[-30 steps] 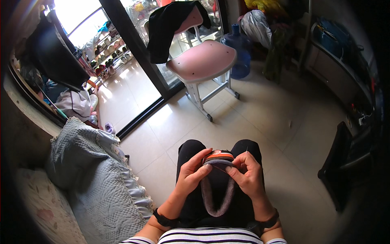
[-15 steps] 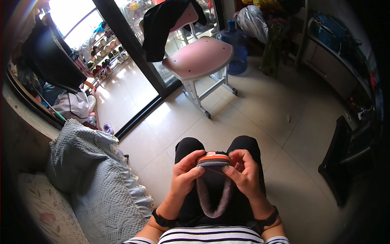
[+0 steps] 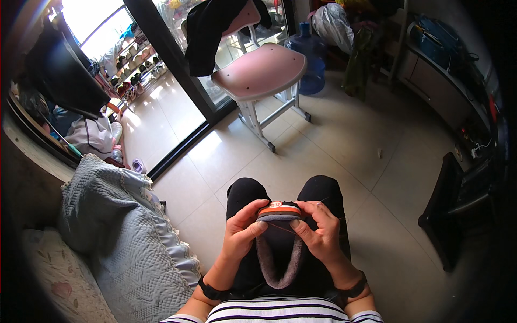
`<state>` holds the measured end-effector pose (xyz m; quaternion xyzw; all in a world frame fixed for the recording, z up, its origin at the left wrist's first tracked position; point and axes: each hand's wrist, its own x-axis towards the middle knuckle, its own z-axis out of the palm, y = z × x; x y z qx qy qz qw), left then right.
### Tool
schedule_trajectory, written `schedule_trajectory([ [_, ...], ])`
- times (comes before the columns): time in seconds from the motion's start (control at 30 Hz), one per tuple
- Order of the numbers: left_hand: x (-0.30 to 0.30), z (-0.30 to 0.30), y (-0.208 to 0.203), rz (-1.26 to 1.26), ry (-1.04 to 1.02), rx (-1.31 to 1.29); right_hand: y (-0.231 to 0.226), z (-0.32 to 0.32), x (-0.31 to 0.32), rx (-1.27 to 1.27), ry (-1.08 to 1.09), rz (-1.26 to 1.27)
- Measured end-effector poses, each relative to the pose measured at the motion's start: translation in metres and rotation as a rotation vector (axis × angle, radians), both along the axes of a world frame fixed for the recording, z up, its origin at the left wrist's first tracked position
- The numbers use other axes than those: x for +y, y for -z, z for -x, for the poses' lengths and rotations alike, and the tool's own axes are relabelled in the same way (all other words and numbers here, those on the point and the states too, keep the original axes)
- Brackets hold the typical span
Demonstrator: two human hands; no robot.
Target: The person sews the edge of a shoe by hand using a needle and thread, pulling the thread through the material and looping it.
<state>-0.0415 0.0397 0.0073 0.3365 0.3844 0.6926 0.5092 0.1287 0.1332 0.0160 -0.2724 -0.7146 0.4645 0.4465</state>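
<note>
Above my lap I hold a slipper-like piece (image 3: 280, 210) with orange, white and dark stripes and a round patch on top. From it a fuzzy grey-brown loop (image 3: 280, 282) hangs down between my thighs. My left hand (image 3: 243, 229) pinches the left end of the striped part between thumb and fingers. The right end is pinched by my right hand (image 3: 319, 229), thumb below and fingers above. A thin brown thread (image 3: 284, 229) stretches beneath the striped edge toward the right hand. Something fine and pale shows at the right fingertips, too small to name.
A quilted grey-blue cover (image 3: 124, 231) with a ruffled edge lies at my left. Ahead stands a pink chair (image 3: 264, 72) with a black garment over its back, beside a blue water jug (image 3: 309, 64). A black stand (image 3: 441, 215) is at the right, near a low cabinet (image 3: 431, 81).
The right fingers have shifted slightly along the striped edge, and the thread shows more plainly. The whole view has moved a little; both hands keep hold of the piece.
</note>
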Motion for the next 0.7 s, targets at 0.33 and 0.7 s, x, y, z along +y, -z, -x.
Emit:
schedule_trajectory([
  [0.33,0.005,-0.004,0.006,0.116,-0.047,0.059,-0.001,0.000,0.004,-0.119,0.018,0.013],
  [0.7,0.005,-0.008,0.012,0.040,0.021,0.198,-0.009,-0.006,-0.001,-0.175,0.099,-0.001],
])
